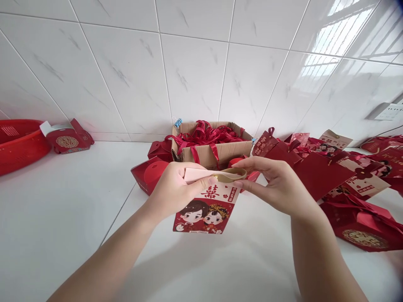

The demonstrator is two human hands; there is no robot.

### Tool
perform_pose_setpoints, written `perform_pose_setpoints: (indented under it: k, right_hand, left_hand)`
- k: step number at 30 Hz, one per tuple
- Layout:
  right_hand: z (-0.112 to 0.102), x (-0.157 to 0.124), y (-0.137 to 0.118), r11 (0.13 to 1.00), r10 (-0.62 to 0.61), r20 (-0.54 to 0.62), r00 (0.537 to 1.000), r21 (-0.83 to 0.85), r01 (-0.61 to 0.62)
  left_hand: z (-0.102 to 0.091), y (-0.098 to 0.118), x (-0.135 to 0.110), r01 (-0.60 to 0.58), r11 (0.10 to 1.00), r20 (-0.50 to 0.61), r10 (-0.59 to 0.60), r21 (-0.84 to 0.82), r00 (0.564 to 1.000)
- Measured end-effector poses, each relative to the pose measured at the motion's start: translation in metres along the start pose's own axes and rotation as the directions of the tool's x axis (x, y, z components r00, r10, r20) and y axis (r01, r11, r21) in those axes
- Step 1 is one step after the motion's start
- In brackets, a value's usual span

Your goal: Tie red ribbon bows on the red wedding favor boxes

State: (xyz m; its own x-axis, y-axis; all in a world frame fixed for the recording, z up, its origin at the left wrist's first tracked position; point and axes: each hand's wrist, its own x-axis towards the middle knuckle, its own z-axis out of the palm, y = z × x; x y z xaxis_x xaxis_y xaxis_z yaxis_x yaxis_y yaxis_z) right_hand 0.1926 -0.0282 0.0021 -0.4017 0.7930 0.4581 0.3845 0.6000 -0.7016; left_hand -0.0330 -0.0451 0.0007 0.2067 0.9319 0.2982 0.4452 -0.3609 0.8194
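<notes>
Your forearms (126,251) fill the near side, reaching over the white tabletop (47,209). Your left hand (171,184) has a closed grip on the top edge of the printed gift box (201,212): thumb in front, fingers behind. Box is centre frame, tilted, apparently lifted off the surface, just in front of the carton. Your right hand (273,184) has a part-open grip, thumb and fingers either side of the gold strap (228,178) looped at the box top; can't tell if it's pinching. Step in hand, my read: seating or shaping that strap at the top edge. Next move calls for a steady left hold and light right fingertips; pull hard and the edge could crease. Containers, big to small: open cardboard carton (231,153) against the wall side, heaped with red ribbons (204,135), a few over the front rim. Red basin (22,153) far left, cut by the frame, contents not readable. Dark red box (340,220) at your right, top drawn up, inside hidden. Small red box (74,138) beside the basin, flaps up, can't see in. Blue clip (178,123) at the carton's back-left corner.
</notes>
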Motion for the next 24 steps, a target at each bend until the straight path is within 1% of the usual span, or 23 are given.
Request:
perform_pose_setpoints:
  k: [3, 5, 8, 11, 13, 17, 19, 21, 23, 24]
  right_hand:
    - [-0.001, 0.001, 0.001, 0.999, 0.026, -0.011, 1.000, 0.028, -0.026]
    - [-0.001, 0.002, 0.000, 0.999, 0.024, -0.034, 0.999, 0.036, -0.022]
    - [0.000, 0.004, -0.003, 0.999, 0.022, -0.052, 0.998, 0.042, -0.020]
    - [0.005, 0.004, -0.006, 0.998, 0.009, -0.040, 0.999, 0.058, -0.007]
    - [0.011, 0.005, -0.007, 0.997, -0.029, -0.033, 0.999, 0.072, 0.032]
    - [0.022, 0.006, -0.004, 0.987, -0.152, -0.040, 0.988, 0.049, 0.154]
    - [0.024, 0.007, -0.002, 0.986, -0.161, -0.062, 0.985, 0.037, 0.164]
    - [0.024, 0.008, -0.001, 0.987, -0.137, -0.098, 0.986, 0.066, 0.144]
    - [0.022, 0.008, -0.001, 0.987, -0.083, -0.111, 0.990, 0.128, 0.097]
    - [0.021, 0.008, -0.001, 0.986, -0.041, -0.089, 0.995, 0.160, 0.055]
  left_hand:
    - [0.002, -0.001, 0.000, 0.089, 0.994, 0.018, -0.090, 0.062, 0.996]
    - [0.004, -0.001, 0.001, 0.119, 0.990, 0.056, -0.123, 0.071, 0.991]
    - [0.010, -0.004, 0.001, 0.092, 0.994, 0.131, -0.098, 0.053, 0.986]
    - [0.017, -0.007, 0.000, 0.075, 0.995, 0.168, -0.086, 0.071, 0.982]
    - [0.021, -0.008, -0.001, 0.079, 0.995, 0.194, -0.089, 0.058, 0.977]
    - [0.027, -0.009, -0.001, 0.069, 0.997, 0.260, -0.056, -0.041, 0.964]
    - [0.027, -0.008, 0.000, 0.059, 0.997, 0.244, -0.043, -0.055, 0.969]
    - [0.025, -0.008, 0.002, 0.039, 0.998, 0.186, -0.029, -0.054, 0.982]
    - [0.023, -0.009, 0.003, 0.017, 0.998, 0.127, -0.009, -0.064, 0.992]
    - [0.022, -0.009, 0.003, 0.005, 0.997, 0.104, 0.002, -0.072, 0.995]
